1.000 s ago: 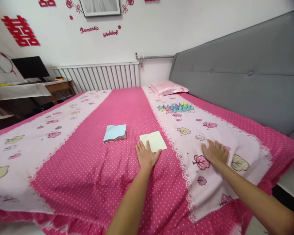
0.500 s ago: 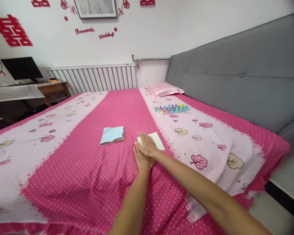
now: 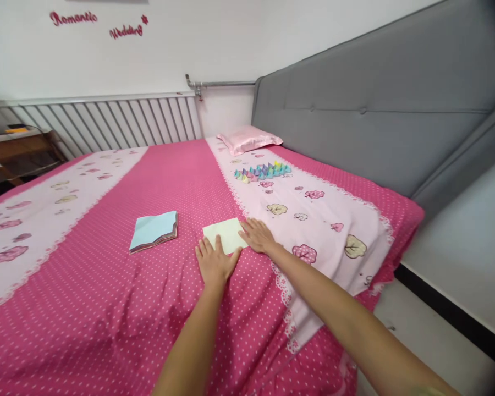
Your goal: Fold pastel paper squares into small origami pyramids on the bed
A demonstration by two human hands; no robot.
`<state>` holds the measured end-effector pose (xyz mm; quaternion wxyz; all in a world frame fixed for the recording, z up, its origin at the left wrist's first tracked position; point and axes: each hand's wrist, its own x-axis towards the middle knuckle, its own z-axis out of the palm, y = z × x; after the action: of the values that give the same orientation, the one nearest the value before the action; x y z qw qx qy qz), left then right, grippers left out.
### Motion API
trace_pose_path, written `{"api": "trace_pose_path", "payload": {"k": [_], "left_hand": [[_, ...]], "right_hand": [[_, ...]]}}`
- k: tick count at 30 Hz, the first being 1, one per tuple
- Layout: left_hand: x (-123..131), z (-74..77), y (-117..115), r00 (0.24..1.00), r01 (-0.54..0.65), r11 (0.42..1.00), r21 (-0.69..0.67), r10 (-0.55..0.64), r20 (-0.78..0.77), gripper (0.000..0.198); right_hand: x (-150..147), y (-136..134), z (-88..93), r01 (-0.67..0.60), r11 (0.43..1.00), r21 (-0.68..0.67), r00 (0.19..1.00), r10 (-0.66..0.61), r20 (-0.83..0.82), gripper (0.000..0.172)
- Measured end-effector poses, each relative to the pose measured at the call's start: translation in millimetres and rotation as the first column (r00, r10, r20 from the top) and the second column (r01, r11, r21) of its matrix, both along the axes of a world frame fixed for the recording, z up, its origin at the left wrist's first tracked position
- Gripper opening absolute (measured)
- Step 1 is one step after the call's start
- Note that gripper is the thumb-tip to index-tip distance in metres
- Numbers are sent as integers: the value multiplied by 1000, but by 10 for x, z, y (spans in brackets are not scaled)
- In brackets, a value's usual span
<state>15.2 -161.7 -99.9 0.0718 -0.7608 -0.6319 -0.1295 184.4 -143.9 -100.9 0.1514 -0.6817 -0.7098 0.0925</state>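
Observation:
A pale yellow sheet of paper (image 3: 226, 233) lies flat on the pink dotted bedspread (image 3: 169, 308). My left hand (image 3: 215, 262) rests palm down with fingers spread, its fingertips over the near left part of the sheet. At the right edge of the paper, my right hand (image 3: 259, 235) lies flat, its fingers stretched across that edge. To the left sits a stack of paper (image 3: 153, 231) with a light blue sheet on top and wavy edges. Farther back on the white floral band stand several small folded paper pieces (image 3: 264, 171) in blue, purple, pink and yellow.
A pink pillow (image 3: 249, 139) lies at the far end of the bed, near the grey headboard (image 3: 355, 99). A white radiator (image 3: 119, 124) runs along the back wall. Part of a wooden desk (image 3: 16, 151) shows at the left.
My hands have come apart; before, the right crossed over the left on the yellow paper. The right has slid to the sheet's right edge. The view has turned rightward and down.

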Motion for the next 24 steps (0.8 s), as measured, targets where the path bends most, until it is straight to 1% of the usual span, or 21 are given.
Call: {"api": "trace_pose_path", "payload": {"k": [4,8,11,14,15,16,18,19,21,23,24], "left_hand": [[16,23,-2,1000,1,1000,-10,-1,8,92],[30,18,16,1000,-1,1000,-11,1,5,92],[38,12,31,1000,-1,1000,-11,1,-1,92],[40,13,38,1000,-1,1000,-18,1,-3,92],[39,13,36,1000,-2,1000,-20,2,-2,92],[37,13,33,1000,-4,1000,-21,4,-1,93],[28,12,19,1000,-8,1000,-26,8,4,93],[21,11,10,1000,-9,1000,-29,9,7,94],[6,8,-12,1000,-9,999,-46,10,18,94],[-9,5,-31,999,-11,998,-62,13,29,95],[-15,2,-38,999,-13,998,-68,15,36,95]], "right_hand": [[587,-149,-73,154,988,24,986,-155,65,59],[1269,-361,-120,331,942,54,933,-335,128,56],[1783,-622,-132,455,887,79,872,-462,159,54],[2260,-972,-190,566,817,108,799,-576,171,56],[2406,-1096,-227,601,791,118,772,-612,171,57],[2542,-1215,-269,656,745,123,726,-667,168,58],[2780,-1419,-350,754,652,86,638,-757,142,60],[2877,-1495,-378,788,615,41,606,-785,124,60],[3021,-1575,-386,803,595,-4,592,-797,119,62],[3084,-1560,-325,803,594,-48,594,-795,122,62],[3082,-1520,-273,828,554,-82,561,-819,124,61]]}}
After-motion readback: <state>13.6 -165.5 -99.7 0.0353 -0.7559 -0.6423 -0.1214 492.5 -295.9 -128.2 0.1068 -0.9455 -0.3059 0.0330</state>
